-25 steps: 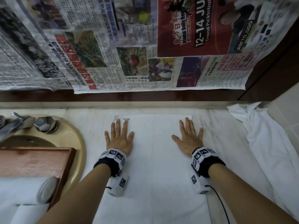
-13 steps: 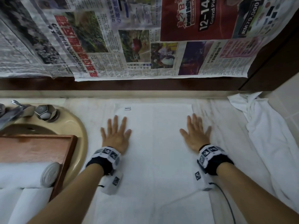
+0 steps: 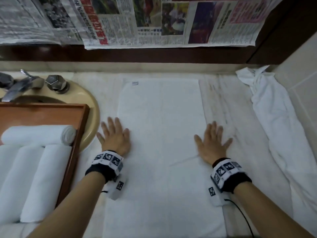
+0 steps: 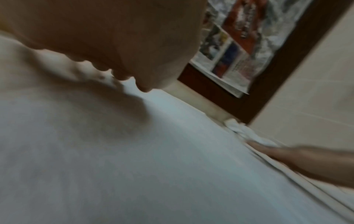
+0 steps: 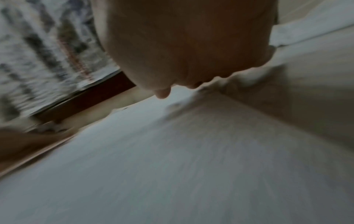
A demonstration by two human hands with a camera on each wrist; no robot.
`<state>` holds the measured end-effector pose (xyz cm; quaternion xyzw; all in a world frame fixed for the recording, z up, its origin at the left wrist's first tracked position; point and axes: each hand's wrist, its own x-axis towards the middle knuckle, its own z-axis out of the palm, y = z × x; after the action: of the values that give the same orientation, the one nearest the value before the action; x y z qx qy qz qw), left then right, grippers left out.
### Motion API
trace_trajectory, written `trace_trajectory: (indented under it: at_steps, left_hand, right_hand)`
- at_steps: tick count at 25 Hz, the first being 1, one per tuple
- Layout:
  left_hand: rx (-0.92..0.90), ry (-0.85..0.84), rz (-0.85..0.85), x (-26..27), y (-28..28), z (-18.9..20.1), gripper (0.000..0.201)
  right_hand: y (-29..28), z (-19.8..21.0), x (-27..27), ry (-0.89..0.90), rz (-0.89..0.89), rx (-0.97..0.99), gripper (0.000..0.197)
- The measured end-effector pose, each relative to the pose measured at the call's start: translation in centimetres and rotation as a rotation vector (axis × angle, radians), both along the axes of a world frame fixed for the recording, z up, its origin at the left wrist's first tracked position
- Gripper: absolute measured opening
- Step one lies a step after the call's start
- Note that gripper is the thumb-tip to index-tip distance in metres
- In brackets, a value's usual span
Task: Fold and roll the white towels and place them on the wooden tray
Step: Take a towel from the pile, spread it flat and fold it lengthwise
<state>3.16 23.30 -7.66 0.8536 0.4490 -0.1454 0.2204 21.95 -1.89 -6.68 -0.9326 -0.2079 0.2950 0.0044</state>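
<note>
A white towel (image 3: 161, 134), folded into a long strip, lies flat down the middle of the counter, its small label at the far left corner. My left hand (image 3: 114, 134) presses flat on its left edge with straight, spread fingers. Flat on the right edge lies my right hand (image 3: 212, 141), fingers spread too. The wooden tray (image 3: 77, 134) sits on the left over the sink and holds three rolled white towels (image 3: 37, 134). Both wrist views are blurred and show only a palm over white towel (image 4: 172, 166) (image 5: 172, 166).
A crumpled white towel (image 3: 274, 126) lies along the tiled wall on the right. A beige sink (image 3: 89, 103) with a metal tap (image 3: 18, 86) is at the left. Newspaper (image 3: 154, 23) hangs on the dark wall behind the counter.
Both hands have slid along the towel towards me, flat on it, from near its far end to about its middle, and drifted outward to its side edges.
</note>
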Motion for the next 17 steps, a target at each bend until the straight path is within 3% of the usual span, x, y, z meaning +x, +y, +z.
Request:
trace_trajectory:
  at_steps: [3, 4, 5, 6, 8, 9, 11, 13, 14, 15, 17]
  left_hand:
    - [-0.1, -0.135, -0.403, -0.6, -7.8, 1.2, 0.057]
    - [-0.114, -0.148, -0.496, -1.7, -9.7, 1.0, 0.056]
    - [-0.08, -0.15, -0.523, -3.3, -10.3, 0.5, 0.055]
    - [-0.033, -0.142, -0.463, -4.9, -9.5, -0.1, 0.055]
    - [0.026, -0.051, -0.188, -7.6, -7.0, -0.7, 0.057]
    - [0.03, -0.005, -0.091, -8.3, -6.3, -0.5, 0.059]
    - [-0.013, -0.055, -0.179, -8.3, -8.3, 0.3, 0.063]
    - [-0.057, -0.146, -0.483, -8.2, -12.3, 0.1, 0.07]
    - [-0.055, -0.158, -0.571, -8.8, -13.1, -0.2, 0.072]
    - [-0.028, -0.159, -0.574, -9.8, -12.8, -0.5, 0.07]
    - [0.049, -0.1, -0.343, -11.9, -10.2, -1.0, 0.062]
  right_hand:
    - [0.1, -0.3, -7.9, 0.056, 0.481, 0.175, 0.07]
    - [-0.4, -0.8, -9.4, 0.072, 0.567, 0.181, 0.07]
    - [-1.4, -1.1, -9.6, 0.065, 0.532, 0.17, 0.068]
    - [-2.4, -1.3, -8.7, 0.05, 0.388, 0.14, 0.066]
    - [-4.4, -0.8, -7.1, 0.002, 0.036, 0.022, 0.068]
    - [-4.8, -0.2, -7.4, -0.014, -0.005, -0.006, 0.068]
    - [-3.9, 0.5, -11.3, -0.028, 0.244, 0.097, 0.065]
    - [-3.0, -0.2, -15.7, 0.017, 0.537, 0.211, 0.06]
    - [-3.1, -0.4, -16.2, 0.021, 0.562, 0.231, 0.059]
    - [-3.8, -0.7, -15.7, 0.015, 0.466, 0.226, 0.06]
    - [-5.8, -1.0, -13.3, -0.04, 0.12, 0.122, 0.063]
